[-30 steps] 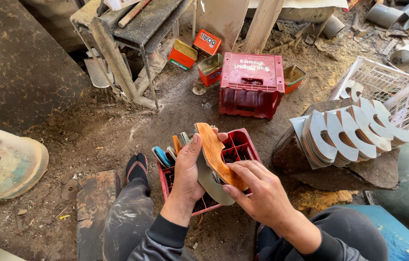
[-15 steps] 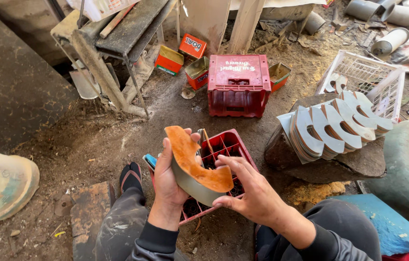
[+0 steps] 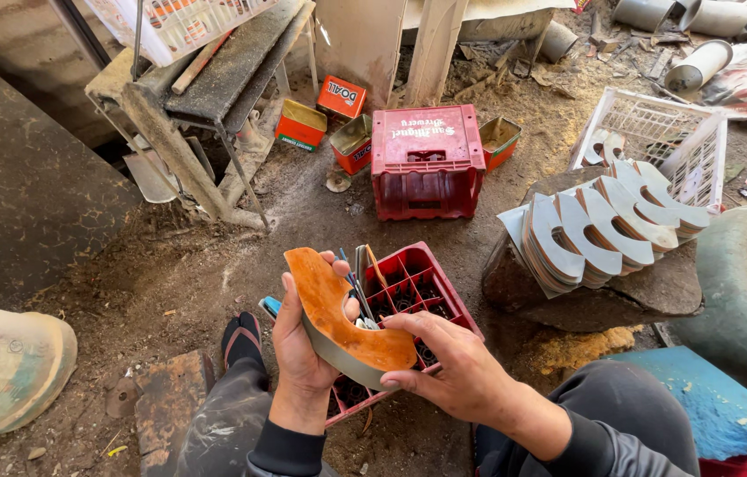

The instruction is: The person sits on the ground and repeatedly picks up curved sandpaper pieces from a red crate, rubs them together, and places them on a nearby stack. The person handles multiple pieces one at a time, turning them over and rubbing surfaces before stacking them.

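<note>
Left hand (image 3: 303, 349) is gripping the curved orange-faced piece (image 3: 338, 318), fingers curled around its left arm; right hand (image 3: 453, 375) is pinching its lower right end; piece is hovering over a red crate (image 3: 422, 291); stacked white curved pieces (image 3: 603, 230) are leaning far right.

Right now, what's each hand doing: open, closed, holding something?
Left hand: closed on the curved orange piece.
Right hand: fingers gripping the same piece's lower end.

L hand (image 3: 303, 340) fingers curled, gripping | R hand (image 3: 457, 375) fingers pinching, palm down
</note>
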